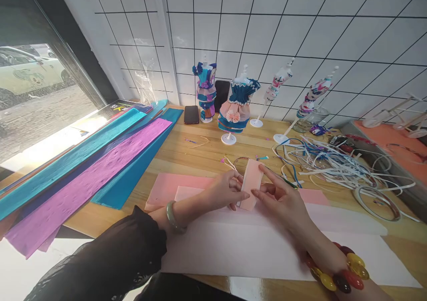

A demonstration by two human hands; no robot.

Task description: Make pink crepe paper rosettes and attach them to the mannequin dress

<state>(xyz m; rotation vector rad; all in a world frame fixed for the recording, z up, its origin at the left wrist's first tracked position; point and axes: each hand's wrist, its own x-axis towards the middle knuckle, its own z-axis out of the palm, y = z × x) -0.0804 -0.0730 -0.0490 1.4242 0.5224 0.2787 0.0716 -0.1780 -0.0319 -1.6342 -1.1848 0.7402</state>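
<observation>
A small folded strip of peach crepe paper [252, 181] is held up between both hands, above the pale pink sheets [233, 247] on the table. My left hand [225, 189] pinches its left edge, thumb in front and fingers partly behind. On the other side, my right hand [283, 198] grips the strip's right edge with thumb and fingers, the index finger at its upper corner. Just behind the strip lie thin cords and small paper scraps [263, 157]. A darker pink sheet [163, 189] shows under the pale ones at the left.
Long blue and purple crepe paper sheets [133, 147] lie at left. Behind stand several small dress forms, one in a blue and peach dress [234, 114]. A phone [191, 114] lies near the wall. Tangled white and blue cords [343, 163] and a tape roll [376, 203] are at right.
</observation>
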